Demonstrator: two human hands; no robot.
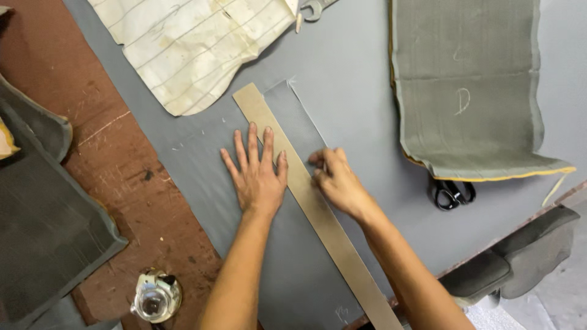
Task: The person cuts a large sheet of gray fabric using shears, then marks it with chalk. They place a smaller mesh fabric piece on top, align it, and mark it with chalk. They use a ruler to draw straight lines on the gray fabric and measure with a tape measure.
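Soft, even daylight-toned light falls across the grey sheet (342,73) on the table (128,177), bright without harsh glare. Shadows are faint and short: a thin dark edge under the left hand (258,174) and right hand (337,181), and beneath the folded olive fabric (468,85). The centre is sharp; chalk lines read clearly. Corners darken slightly, and straight edges bow a little toward the frame's borders. The glass jar (156,297) catches a small highlight.
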